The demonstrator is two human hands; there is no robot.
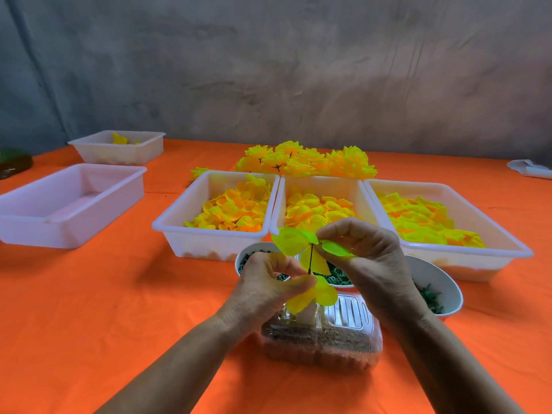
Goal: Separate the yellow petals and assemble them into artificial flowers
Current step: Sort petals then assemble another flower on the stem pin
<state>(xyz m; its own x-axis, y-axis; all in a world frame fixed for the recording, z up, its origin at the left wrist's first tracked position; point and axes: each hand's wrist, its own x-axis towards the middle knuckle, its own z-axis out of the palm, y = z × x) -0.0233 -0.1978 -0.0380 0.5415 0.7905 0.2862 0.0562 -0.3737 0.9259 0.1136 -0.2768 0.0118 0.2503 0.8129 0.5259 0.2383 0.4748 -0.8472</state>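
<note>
My left hand (268, 282) pinches the lower end of a thin dark stem (311, 259) together with a yellow petal piece (316, 295) that hangs below its fingers. My right hand (364, 252) pinches a yellow-green petal piece (291, 242) at the top of that stem. Three white trays hold loose yellow petals: a left one (209, 243), a middle one (316, 209) and a right one (466, 249). Behind them lies a heap of finished yellow flowers (307, 159).
Small white bowls with dark green parts (439, 291) (254, 256) (339, 276) stand just beyond my hands. A clear plastic box of brown bits (322, 339) lies beneath them. Two more white trays (68, 207) (119, 147) sit at the left on the orange cloth (119, 309).
</note>
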